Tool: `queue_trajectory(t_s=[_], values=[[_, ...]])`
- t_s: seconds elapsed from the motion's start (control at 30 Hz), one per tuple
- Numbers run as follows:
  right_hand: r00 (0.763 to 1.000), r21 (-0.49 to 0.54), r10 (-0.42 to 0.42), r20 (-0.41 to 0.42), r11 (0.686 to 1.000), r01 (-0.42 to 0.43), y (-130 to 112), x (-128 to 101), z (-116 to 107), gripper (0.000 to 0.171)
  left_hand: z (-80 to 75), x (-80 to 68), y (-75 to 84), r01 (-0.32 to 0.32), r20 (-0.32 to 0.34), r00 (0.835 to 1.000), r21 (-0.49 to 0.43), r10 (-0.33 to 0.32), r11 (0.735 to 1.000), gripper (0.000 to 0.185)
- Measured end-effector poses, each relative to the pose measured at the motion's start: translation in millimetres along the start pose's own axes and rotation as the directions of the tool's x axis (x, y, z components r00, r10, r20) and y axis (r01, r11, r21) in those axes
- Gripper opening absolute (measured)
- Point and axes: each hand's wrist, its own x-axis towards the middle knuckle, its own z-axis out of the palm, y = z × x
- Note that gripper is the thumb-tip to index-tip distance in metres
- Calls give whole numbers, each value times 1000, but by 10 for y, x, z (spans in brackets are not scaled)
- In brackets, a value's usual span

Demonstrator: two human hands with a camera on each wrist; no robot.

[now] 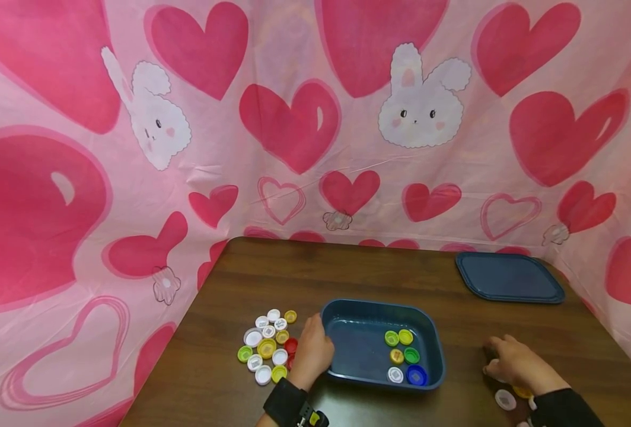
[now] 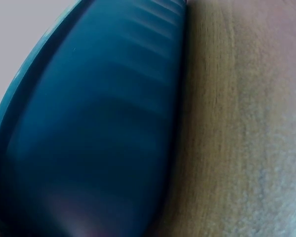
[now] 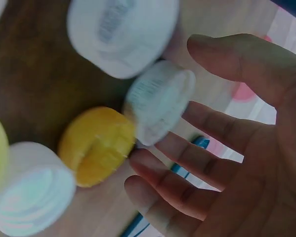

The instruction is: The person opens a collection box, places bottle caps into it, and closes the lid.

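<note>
Closest to my right wrist camera, blurred bottle caps lie on the brown table (image 1: 379,267): white ones and an orange cap (image 3: 96,145), just beside my spread, straight fingers (image 3: 207,168). My right hand (image 1: 513,362) holds nothing; it hovers low over a small group of caps near the table's front right edge, with a white cap (image 1: 505,399) just beside the wrist.

My left hand (image 1: 311,351) rests against the left wall of the dark blue tray (image 1: 437,350); whether its fingers grip the rim I cannot tell. Six caps already sit in the tray (image 1: 403,354): green, yellow, orange, white, blue. A larger pile of caps (image 1: 267,347) waits just left of that hand. A blue lid (image 1: 510,277) lies well apart, at the back right.

I judge the sorting barely begun: few caps in, most out.
</note>
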Motion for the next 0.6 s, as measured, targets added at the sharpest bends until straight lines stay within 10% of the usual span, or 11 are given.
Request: queue_trajectory(t_s=[0.6], values=[[994,-6,-43,-98,999,42,-26,-13,73,17,-8,5,-9,-21,-1,1000,-2,21,1000,46]])
